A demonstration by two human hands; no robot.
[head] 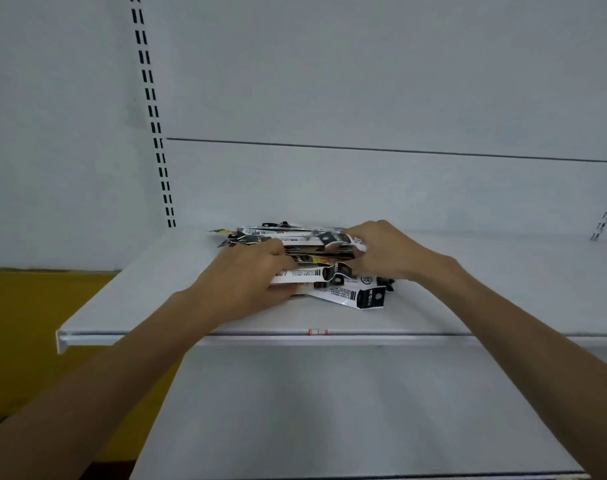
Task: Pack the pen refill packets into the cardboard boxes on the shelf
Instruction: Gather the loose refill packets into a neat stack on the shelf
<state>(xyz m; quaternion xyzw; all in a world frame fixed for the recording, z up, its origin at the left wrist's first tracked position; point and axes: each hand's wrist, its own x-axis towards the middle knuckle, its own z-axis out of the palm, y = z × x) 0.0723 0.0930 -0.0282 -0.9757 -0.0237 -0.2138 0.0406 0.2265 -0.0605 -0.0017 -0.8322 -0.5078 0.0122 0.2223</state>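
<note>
On shelf (156, 292), mid-depth: loose pile of pen refill packets (350, 296). Left hand (246, 275): fingers (274, 251) curled round a bundle on the side nearer the shelf front. Right hand (388, 251): fingers curled, pinching packets nearer the shelf back.

white back panel (364, 81), black-slotted upright (153, 109), yellow surface (35, 299) at left

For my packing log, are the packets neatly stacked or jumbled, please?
Jumbled: the packets lie heaped at differing angles on the shelf, not squared up.
</note>
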